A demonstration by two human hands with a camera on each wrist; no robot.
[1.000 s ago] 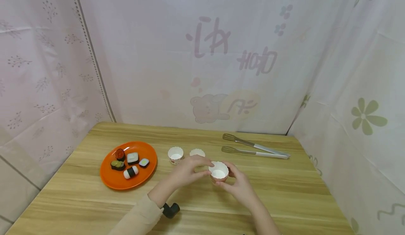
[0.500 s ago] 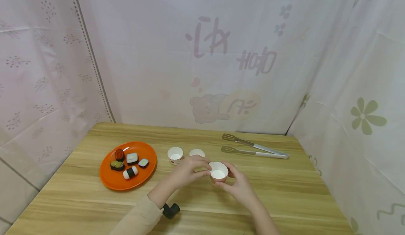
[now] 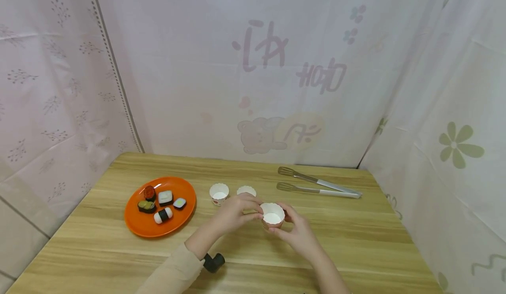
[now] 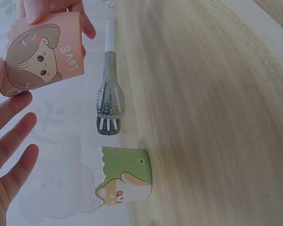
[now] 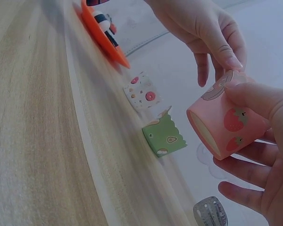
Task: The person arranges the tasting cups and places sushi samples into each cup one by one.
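Both hands hold a pink paper baking cup (image 3: 272, 219) above the table, its white inside facing up in the head view. My left hand (image 3: 236, 212) pinches the cup's left rim between thumb and index finger; the other fingers spread away from it in the left wrist view. On the opposite side, my right hand (image 3: 299, 234) grips the cup's wall, thumb in front and fingers behind. The cup (image 4: 47, 54) shows a cartoon girl and the word LOVE, and strawberries in the right wrist view. Behind my left hand stands a green cup (image 5: 164, 136), partly hidden in the head view.
A white patterned cup (image 3: 219, 194) stands left of the green one. Further left, an orange plate (image 3: 182, 223) bears several toy sushi pieces (image 3: 163, 215). Tongs (image 3: 320, 187) lie at the back right. Near my left wrist is a black object (image 3: 214, 263). Curtains (image 3: 189, 87) enclose the table.
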